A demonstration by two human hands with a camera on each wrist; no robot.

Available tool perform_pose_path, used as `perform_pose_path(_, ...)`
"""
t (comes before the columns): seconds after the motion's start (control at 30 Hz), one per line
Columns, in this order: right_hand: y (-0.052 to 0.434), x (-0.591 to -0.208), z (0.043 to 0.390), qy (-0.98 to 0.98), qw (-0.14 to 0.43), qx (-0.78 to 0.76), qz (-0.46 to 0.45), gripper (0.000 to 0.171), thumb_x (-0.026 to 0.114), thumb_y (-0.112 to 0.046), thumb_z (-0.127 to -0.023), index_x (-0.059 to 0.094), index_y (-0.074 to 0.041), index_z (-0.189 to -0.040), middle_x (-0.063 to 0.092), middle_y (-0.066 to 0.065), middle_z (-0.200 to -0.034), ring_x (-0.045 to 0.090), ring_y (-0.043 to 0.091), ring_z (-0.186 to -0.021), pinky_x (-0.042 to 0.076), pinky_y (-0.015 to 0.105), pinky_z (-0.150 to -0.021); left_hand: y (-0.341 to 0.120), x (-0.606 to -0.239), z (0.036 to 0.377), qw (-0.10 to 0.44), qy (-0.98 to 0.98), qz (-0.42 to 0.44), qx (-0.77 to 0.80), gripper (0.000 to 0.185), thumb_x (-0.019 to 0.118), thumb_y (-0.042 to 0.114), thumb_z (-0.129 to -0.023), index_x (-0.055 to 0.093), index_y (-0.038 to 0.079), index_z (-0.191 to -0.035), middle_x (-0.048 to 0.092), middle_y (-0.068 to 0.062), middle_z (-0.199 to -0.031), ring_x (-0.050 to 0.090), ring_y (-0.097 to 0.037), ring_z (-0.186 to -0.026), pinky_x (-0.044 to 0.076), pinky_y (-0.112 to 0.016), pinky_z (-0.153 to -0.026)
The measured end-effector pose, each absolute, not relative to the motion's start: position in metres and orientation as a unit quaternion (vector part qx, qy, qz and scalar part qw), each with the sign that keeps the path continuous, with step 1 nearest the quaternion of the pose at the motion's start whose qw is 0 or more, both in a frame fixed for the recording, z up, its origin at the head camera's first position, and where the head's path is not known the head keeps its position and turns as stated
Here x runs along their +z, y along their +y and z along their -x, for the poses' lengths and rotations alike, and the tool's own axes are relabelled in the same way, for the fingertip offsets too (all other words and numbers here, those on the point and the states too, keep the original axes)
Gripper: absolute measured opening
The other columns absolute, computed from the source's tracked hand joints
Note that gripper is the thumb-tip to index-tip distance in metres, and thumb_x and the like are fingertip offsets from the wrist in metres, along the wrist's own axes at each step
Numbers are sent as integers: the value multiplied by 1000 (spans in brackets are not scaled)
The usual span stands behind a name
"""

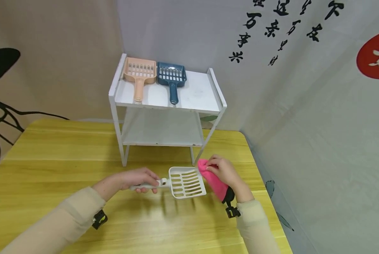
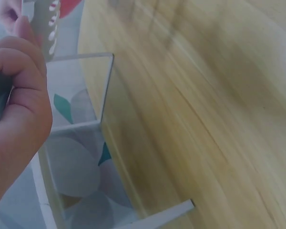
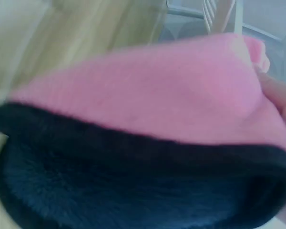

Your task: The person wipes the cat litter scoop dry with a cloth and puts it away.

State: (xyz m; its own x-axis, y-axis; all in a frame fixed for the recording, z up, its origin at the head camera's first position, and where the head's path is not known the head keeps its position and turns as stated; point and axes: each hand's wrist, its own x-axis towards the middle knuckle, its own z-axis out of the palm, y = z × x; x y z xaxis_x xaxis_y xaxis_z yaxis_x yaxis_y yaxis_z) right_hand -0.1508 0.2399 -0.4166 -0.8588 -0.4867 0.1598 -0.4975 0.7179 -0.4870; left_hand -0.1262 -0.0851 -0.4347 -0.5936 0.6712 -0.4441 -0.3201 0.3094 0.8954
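In the head view my left hand grips the handle of a white slotted litter scoop, which is held over the table with its slotted head toward the right. My right hand pinches a pink cloth by its upper end, close beside the scoop's outer edge. The cloth hangs down past the wrist and ends in black. Up close in the right wrist view, the pink cloth shows a black trim and a dark, fuzzy inner side. The left wrist view has the left hand curled round the handle.
Behind the hands, a white two-tier shelf stands on the wooden table. On its top tier lie a peach litter scoop and a dark blue litter scoop. A curtain with black characters hangs behind and to the right.
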Motion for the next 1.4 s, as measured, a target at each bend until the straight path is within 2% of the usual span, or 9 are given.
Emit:
perform_pose_path(0.17, 219, -406, 152, -918, 32, 281, -279, 8, 68, -11, -84, 73, -7, -88, 65, 3, -92, 62, 15, -84, 53, 26, -73, -82, -435, 123, 431, 693, -137, 562, 47, 56, 14, -88, 50, -12, -126, 66, -3, -77, 40, 0, -47, 31, -10, -42)
perform_pose_path(0.37, 182, -413, 145, -905, 11, 226, -359, 11, 67, -20, -86, 73, -11, -89, 66, 1, -94, 63, 14, -86, 51, 25, -77, -73, -429, 124, 413, 724, -154, 530, 38, 55, 15, -90, 56, -8, -121, 65, -3, -78, 39, -1, -47, 31, -12, -43)
perform_pose_path(0.53, 172, -427, 140, -919, -9, 165, -359, 13, 66, -26, -86, 73, -15, -89, 64, -3, -92, 62, 12, -85, 51, 23, -74, -68, -422, 126, 407, 737, -159, 515, 31, 54, 13, -92, 61, -4, -116, 65, -4, -79, 39, -2, -47, 31, -14, -44)
perform_pose_path(0.73, 182, -439, 142, -929, 4, 135, -345, 11, 69, -26, -84, 73, -17, -88, 63, -4, -88, 61, 11, -82, 50, 24, -73, -70, -422, 125, 402, 739, -157, 518, 33, 54, 11, -92, 59, -5, -120, 65, -5, -80, 39, -4, -48, 31, -15, -44)
perform_pose_path(0.87, 192, -441, 143, -937, 20, 121, -327, 12, 70, -26, -82, 74, -17, -87, 66, -4, -90, 64, 13, -85, 52, 28, -75, -73, -423, 123, 399, 738, -160, 521, 35, 55, 11, -91, 57, -6, -122, 66, -6, -80, 38, -4, -48, 30, -15, -44)
perform_pose_path(1.03, 206, -442, 143, -936, 12, 170, -307, 13, 70, -22, -82, 74, -11, -88, 67, 1, -95, 65, 17, -90, 53, 30, -78, -75, -425, 123, 399, 737, -166, 520, 36, 56, 12, -91, 57, -7, -122, 66, -6, -80, 38, -4, -47, 30, -16, -44)
perform_pose_path(1.2, 225, -442, 145, -930, 6, 244, -275, 10, 69, -18, -83, 73, -9, -86, 65, 0, -90, 63, 14, -83, 52, 25, -73, -84, -429, 123, 403, 728, -175, 526, 40, 56, 13, -91, 54, -9, -125, 67, -5, -81, 38, -2, -47, 31, -14, -43)
perform_pose_path(1.4, 244, -445, 149, -935, 20, 267, -232, 9, 69, -17, -83, 73, -8, -84, 63, 0, -86, 59, 11, -78, 49, 25, -70, -101, -436, 125, 423, 681, -157, 576, 48, 53, 15, -92, 45, -16, -128, 69, -3, -83, 43, 1, -48, 34, -11, -43)
